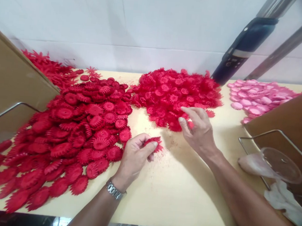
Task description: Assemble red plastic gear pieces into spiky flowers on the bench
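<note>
My left hand (pixel 137 153), with a metal watch (pixel 114 190) on its wrist, pinches a red flower-shaped piece (pixel 157 143) with toothed edges between thumb and fingers. My right hand (pixel 197 130) hovers by the front right of the middle pile of red toothed flower pieces (pixel 176 94). Its thumb and index finger are apart, and I see nothing between them. A bit of red shows behind its curled fingers. To the left of my left hand spreads a larger heap of dark red toothed discs (pixel 87 136), some of them stacked or leaning on each other.
Pink discs (pixel 260 96) lie at the back right. Looser red star-shaped pieces (pixel 50 70) sit at the back left. Brown boards (pixel 13 79) flank the table (pixel 170 200). On the right are a clear plastic cup (pixel 281 165), a crumpled white tissue (pixel 285 201) and a dark blue post (pixel 245 47).
</note>
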### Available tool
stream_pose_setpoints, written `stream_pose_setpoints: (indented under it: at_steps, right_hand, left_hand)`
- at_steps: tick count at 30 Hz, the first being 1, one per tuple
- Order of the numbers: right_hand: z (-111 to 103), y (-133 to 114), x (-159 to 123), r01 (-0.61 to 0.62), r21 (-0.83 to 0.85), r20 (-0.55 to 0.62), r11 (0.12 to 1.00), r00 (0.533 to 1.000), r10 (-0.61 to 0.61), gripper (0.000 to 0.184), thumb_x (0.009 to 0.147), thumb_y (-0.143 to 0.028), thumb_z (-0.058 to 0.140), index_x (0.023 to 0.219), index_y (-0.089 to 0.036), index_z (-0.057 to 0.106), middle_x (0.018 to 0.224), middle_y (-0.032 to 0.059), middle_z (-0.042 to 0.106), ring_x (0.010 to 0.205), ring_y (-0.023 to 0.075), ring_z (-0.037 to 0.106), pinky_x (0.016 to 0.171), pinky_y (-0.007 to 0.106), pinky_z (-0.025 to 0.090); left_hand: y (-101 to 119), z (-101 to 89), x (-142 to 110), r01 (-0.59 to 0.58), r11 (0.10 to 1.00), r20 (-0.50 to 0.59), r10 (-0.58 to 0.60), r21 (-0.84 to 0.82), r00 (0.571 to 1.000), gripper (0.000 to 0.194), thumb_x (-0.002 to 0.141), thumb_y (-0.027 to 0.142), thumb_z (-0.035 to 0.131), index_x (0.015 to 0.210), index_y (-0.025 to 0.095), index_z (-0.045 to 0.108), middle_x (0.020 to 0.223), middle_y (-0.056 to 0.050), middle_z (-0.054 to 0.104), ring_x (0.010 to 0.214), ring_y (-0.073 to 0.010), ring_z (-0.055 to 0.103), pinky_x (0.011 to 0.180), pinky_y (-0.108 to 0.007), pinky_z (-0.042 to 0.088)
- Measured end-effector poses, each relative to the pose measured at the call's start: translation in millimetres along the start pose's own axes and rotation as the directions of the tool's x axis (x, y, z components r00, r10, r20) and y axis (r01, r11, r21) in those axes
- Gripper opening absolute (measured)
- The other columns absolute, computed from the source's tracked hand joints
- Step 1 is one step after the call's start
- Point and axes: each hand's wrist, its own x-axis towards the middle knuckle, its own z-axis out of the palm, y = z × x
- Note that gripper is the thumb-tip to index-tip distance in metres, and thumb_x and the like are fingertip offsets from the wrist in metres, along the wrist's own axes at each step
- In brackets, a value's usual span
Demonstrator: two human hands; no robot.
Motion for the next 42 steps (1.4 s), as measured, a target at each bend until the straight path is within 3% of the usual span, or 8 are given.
stream_pose_setpoints:
  at_steps: [6, 13, 20, 24, 27, 30, 35, 42]
  right_hand:
    - [-3, -50, -11, -0.116, 0.589, 0.346, 0.800, 0.930, -0.120, 0.014, 0.080, -0.028, 0.058, 0.072, -0.016, 0.058, 0.067, 0.0025, 0.057, 0.063, 0.0124, 0.054, 0.058, 0.025, 0.043]
    - [-1, -47, -15, -0.518, 0.625, 0.641, 0.584, 0.768, -0.005, 0.018, 0.080, -0.030, 0.055, 0.070, -0.015, 0.055, 0.064, 0.0009, 0.056, 0.057, 0.0110, 0.051, 0.054, 0.024, 0.040]
    - [-1, -41, -12, -0.516, 0.560, 0.514, 0.648, 0.830, 0.216, 0.021, 0.080, -0.029, 0.050, 0.064, -0.017, 0.048, 0.055, -0.0032, 0.044, 0.051, 0.0088, 0.041, 0.049, 0.023, 0.033]
    - [-1, -15, -4, -0.418, 0.384, 0.235, 0.823, 0.907, 0.350, 0.021, 0.082, -0.026, 0.046, 0.063, -0.018, 0.049, 0.055, -0.0027, 0.043, 0.050, 0.0101, 0.039, 0.048, 0.024, 0.032]
    - [-1, 6, 2, -0.233, 0.044, -0.003, 0.971, 0.972, 0.233, 0.014, 0.080, -0.024, 0.048, 0.072, -0.018, 0.057, 0.066, 0.0027, 0.053, 0.065, 0.0166, 0.049, 0.063, 0.031, 0.041]
    - [0, 6, 2, -0.064, -0.080, -0.087, 0.995, 0.995, 0.057, 0.018, 0.079, -0.023, 0.051, 0.092, -0.018, 0.062, 0.087, 0.0086, 0.058, 0.087, 0.0229, 0.052, 0.080, 0.039, 0.042]
    - [-4, -29, -5, 0.006, 0.298, 0.108, 0.955, 0.993, -0.040, 0.016, 0.084, -0.023, 0.049, 0.084, -0.016, 0.063, 0.079, 0.0075, 0.060, 0.076, 0.0173, 0.055, 0.069, 0.031, 0.046]
    - [0, -55, -17, -0.281, 0.653, 0.462, 0.703, 0.883, -0.077, 0.014, 0.076, -0.027, 0.062, 0.071, -0.014, 0.058, 0.065, 0.0005, 0.056, 0.059, 0.0097, 0.051, 0.055, 0.022, 0.041]
  left_hand:
    - [-5, -1.6, 3, -0.054, 0.998, -0.026, 0.053, -0.044, 0.998, 0.030, 0.072, 0.034, 0.063, 0.056, 0.015, 0.046, 0.049, 0.007, 0.039, 0.044, -0.0043, 0.034, 0.040, -0.017, 0.026]
    - [-3, 0.5, 1, -0.016, 0.995, 0.080, 0.024, -0.098, 0.996, 0.030, 0.076, 0.041, 0.058, 0.061, 0.016, 0.050, 0.053, 0.005, 0.045, 0.045, -0.0060, 0.042, 0.042, -0.019, 0.033]
    - [-3, -1.3, 1, -0.042, 0.999, 0.093, 0.044, -0.022, 0.995, 0.024, 0.076, 0.032, 0.059, 0.061, 0.015, 0.051, 0.051, 0.005, 0.046, 0.042, -0.0046, 0.041, 0.041, -0.017, 0.031]
    - [1, 1.3, 0, -0.018, 0.999, 0.033, 0.019, -0.037, 0.999, 0.018, 0.072, 0.025, 0.060, 0.060, 0.014, 0.051, 0.050, 0.004, 0.049, 0.043, -0.0055, 0.045, 0.043, -0.018, 0.034]
    - [4, 3.6, 0, 0.009, 0.999, -0.018, -0.010, -0.052, 1.000, 0.012, 0.068, 0.020, 0.062, 0.063, 0.014, 0.053, 0.050, 0.004, 0.052, 0.042, -0.0062, 0.047, 0.042, -0.018, 0.034]
    - [3, 2.6, 1, -0.011, 0.997, -0.055, 0.007, -0.072, 0.998, 0.014, 0.068, 0.022, 0.063, 0.062, 0.015, 0.052, 0.051, 0.005, 0.051, 0.042, -0.0058, 0.045, 0.040, -0.018, 0.032]
    - [-4, -2.6, 1, -0.065, 0.996, -0.034, 0.063, -0.059, 0.997, 0.023, 0.074, 0.032, 0.060, 0.061, 0.016, 0.049, 0.051, 0.006, 0.043, 0.045, -0.0049, 0.035, 0.041, -0.017, 0.027]
    - [-7, -1.3, 1, -0.091, 0.996, -0.011, 0.091, -0.005, 0.996, 0.035, 0.074, 0.041, 0.060, 0.056, 0.016, 0.044, 0.050, 0.006, 0.036, 0.045, -0.0046, 0.031, 0.040, -0.017, 0.022]
